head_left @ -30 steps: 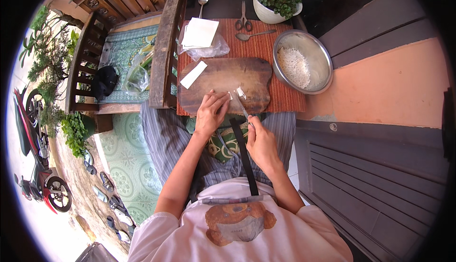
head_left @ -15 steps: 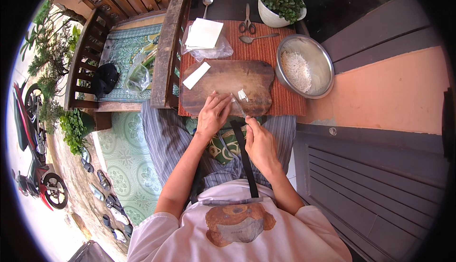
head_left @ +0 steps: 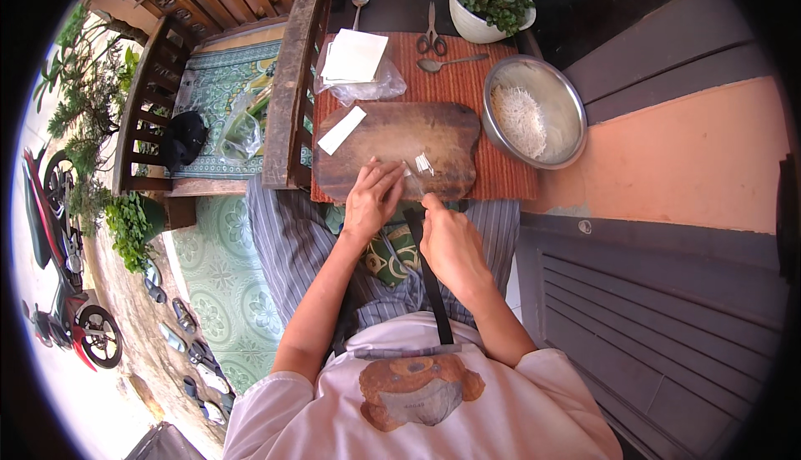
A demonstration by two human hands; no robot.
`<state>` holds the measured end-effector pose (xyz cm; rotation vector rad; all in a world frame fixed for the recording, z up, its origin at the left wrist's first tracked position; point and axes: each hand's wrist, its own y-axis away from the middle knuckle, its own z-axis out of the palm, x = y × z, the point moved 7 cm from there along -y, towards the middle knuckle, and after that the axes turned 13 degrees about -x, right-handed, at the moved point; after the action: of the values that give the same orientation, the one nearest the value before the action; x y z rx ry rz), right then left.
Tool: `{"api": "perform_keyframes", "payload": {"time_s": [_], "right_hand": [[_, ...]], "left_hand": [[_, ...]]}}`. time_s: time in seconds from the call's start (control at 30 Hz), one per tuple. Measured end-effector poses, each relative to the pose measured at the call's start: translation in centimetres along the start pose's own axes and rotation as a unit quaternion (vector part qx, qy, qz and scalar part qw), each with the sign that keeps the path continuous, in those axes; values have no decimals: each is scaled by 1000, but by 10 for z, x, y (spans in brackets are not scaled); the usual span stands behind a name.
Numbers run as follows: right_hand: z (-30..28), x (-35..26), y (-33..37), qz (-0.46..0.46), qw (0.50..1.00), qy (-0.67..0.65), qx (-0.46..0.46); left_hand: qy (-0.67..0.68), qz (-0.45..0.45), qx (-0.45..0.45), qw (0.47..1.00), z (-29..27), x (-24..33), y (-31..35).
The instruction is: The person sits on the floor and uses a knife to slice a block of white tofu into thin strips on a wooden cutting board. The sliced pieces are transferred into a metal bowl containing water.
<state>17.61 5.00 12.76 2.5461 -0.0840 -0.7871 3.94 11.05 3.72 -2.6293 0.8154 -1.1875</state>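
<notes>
Right hand (head_left: 452, 245), gripping a knife (head_left: 416, 185), has rolled knuckles-up, seemingly mid-slice, beside white strips (head_left: 424, 164) and left hand (head_left: 373, 200), fingers bunched, pressing.

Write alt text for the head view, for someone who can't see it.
A left hand rests on a board while the right hand grips a blurred knife near white strips. Beyond lie white sheets, scissors and, rightward, a bowl of white shreds.

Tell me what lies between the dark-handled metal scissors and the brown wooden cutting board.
In the head view, a dull metal spoon lies on the orange-red woven mat between the scissors and the board.
</notes>
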Motion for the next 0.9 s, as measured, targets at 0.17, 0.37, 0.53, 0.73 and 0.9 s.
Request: {"api": "perform_keyframes", "payload": {"time_s": [0.17, 0.37, 0.53, 0.73, 0.9], "right_hand": [[-9, -7, -2, -17, 1000, -6, 6], [-13, -7, 4, -7, 1000, -11, -6], [-6, -2, 13, -10, 1000, -16, 2], [-1, 2, 24, 14, 999, -24, -31], [15, 26, 27, -35, 998, -48, 25]], "left_hand": [[2, -2, -1, 1000, 1, -1, 0], [0, -6, -2, 1000, -1, 1, -1], [-3, -5, 4, 1000, -1, 3, -1], [2, -3, 13, 1000, -1, 2, 2], [8, -3, 18, 1000, -1, 3, 5]]}}
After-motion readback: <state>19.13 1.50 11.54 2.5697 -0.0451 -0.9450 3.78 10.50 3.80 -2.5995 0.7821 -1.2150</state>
